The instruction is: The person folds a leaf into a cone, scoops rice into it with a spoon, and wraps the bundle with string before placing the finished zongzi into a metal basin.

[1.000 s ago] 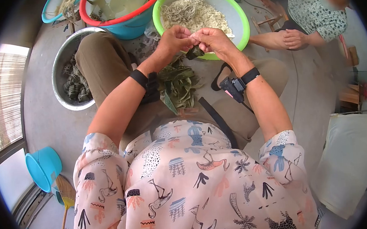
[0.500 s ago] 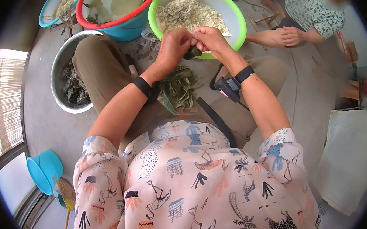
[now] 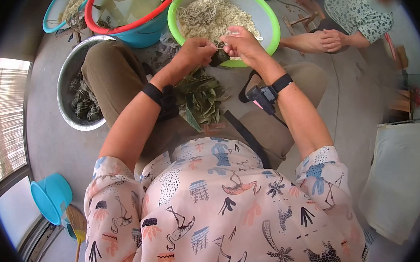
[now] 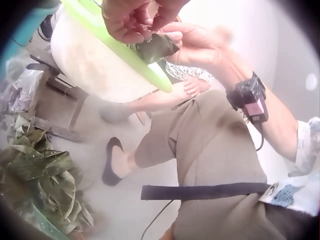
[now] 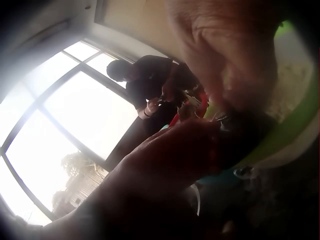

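Observation:
A zongzi point(image 3: 220, 57), a dark green leaf-wrapped dumpling bound with thin string, hangs between both hands in front of the green-rimmed basin. My left hand point(image 3: 196, 53) has its fingertips bunched at the top of the zongzi, pinching the string. On the other side, my right hand point(image 3: 244, 47) pinches the string too, its fingers bent and lifted. In the left wrist view the pointed zongzi point(image 4: 159, 49) shows below the left fingers, with the right hand point(image 4: 197, 45) behind it. In the right wrist view the zongzi is dark and mostly hidden by the hands.
The green-rimmed basin point(image 3: 275, 29) holds pale rice and a bundle of string. Loose leaves point(image 3: 202, 102) lie below the hands. A metal basin point(image 3: 67, 111) of tied zongzi and a red-rimmed tub point(image 3: 129, 27) of cloudy water stand left. Another person point(image 3: 357, 11) sits at right.
The hands came together at the zongzi, then moved slightly apart; the right fingers have lifted and spread. More of the zongzi's top and its string now shows.

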`<action>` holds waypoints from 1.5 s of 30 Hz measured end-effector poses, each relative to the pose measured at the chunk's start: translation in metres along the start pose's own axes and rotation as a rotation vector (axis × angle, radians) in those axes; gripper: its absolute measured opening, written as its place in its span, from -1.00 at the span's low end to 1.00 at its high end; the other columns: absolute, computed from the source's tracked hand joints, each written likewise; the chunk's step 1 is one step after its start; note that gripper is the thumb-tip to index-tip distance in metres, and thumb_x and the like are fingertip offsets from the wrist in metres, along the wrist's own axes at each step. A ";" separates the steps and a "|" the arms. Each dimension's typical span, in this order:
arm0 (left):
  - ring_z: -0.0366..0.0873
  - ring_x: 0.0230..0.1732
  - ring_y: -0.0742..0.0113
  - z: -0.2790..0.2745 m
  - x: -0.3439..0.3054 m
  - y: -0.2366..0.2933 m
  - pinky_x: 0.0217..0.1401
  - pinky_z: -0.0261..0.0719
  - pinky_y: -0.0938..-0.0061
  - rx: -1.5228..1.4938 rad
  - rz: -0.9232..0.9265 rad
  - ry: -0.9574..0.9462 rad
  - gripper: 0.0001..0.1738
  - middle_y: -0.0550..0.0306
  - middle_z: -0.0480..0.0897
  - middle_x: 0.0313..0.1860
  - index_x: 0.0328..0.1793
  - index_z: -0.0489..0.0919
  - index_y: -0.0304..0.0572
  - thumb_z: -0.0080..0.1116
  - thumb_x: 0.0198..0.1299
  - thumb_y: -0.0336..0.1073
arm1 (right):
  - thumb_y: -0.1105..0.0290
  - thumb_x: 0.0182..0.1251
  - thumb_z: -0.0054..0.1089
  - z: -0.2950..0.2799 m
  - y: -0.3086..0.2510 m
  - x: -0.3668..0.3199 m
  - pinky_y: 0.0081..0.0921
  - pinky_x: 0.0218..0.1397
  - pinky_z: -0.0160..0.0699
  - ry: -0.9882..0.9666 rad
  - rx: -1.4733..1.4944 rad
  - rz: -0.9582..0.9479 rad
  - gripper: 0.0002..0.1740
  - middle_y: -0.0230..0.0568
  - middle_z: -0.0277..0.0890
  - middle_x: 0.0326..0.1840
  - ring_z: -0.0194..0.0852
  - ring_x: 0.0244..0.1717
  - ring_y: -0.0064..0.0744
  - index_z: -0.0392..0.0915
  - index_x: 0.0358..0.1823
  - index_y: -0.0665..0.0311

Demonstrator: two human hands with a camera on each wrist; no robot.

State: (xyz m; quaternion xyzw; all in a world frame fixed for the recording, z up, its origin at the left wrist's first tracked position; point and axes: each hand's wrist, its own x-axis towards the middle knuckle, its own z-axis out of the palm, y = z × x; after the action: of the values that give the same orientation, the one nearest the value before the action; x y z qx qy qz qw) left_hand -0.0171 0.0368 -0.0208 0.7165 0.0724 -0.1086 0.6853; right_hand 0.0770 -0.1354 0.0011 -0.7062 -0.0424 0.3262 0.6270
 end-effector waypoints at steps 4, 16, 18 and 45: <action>0.56 -0.33 0.41 -0.004 0.002 -0.002 -0.22 0.59 0.51 -0.230 -0.035 -0.027 -0.70 0.15 0.58 -0.34 -0.19 0.56 -0.35 0.16 0.24 -0.18 | 0.44 0.29 0.24 -0.001 0.003 -0.005 -0.64 -0.36 0.49 0.013 0.067 -0.117 -0.63 -0.32 0.43 -0.17 0.47 -0.35 -0.60 0.36 0.08 0.26; 0.53 -0.34 0.41 -0.005 0.010 -0.006 -0.21 0.58 0.53 -0.396 -0.160 -0.028 -0.77 0.16 0.53 -0.33 -0.22 0.53 -0.30 0.17 0.22 -0.24 | 0.44 0.05 0.37 0.002 0.004 -0.008 -0.51 -0.22 0.54 -0.077 -0.556 -0.565 -0.89 -0.30 0.45 -0.36 0.52 -0.30 -0.43 0.64 -0.40 0.28; 0.51 -0.36 0.46 -0.003 0.010 -0.005 -0.21 0.56 0.55 -0.399 -0.173 -0.025 -0.82 0.22 0.52 -0.36 -0.26 0.53 -0.22 0.16 0.26 -0.24 | 0.44 0.01 0.38 0.004 0.004 -0.007 -0.47 -0.22 0.54 -0.058 -0.604 -0.603 -0.88 -0.26 0.45 -0.38 0.52 -0.31 -0.39 0.64 -0.40 0.27; 0.54 -0.04 0.06 0.022 -0.007 0.003 -0.02 0.55 0.35 0.639 0.682 0.202 -0.42 -0.05 0.51 0.03 0.18 0.50 -0.15 0.24 -0.07 -0.56 | 0.33 0.33 0.19 -0.028 0.014 -0.007 -0.49 -0.18 0.53 -0.038 0.054 0.103 -0.89 -0.49 0.43 -0.36 0.42 -0.29 -0.62 0.53 -0.26 0.20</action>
State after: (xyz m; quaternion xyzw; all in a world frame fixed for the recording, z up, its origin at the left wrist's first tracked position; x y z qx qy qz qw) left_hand -0.0244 0.0154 -0.0165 0.8812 -0.1374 0.1758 0.4167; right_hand 0.0813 -0.1653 -0.0090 -0.6839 -0.0092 0.3724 0.6273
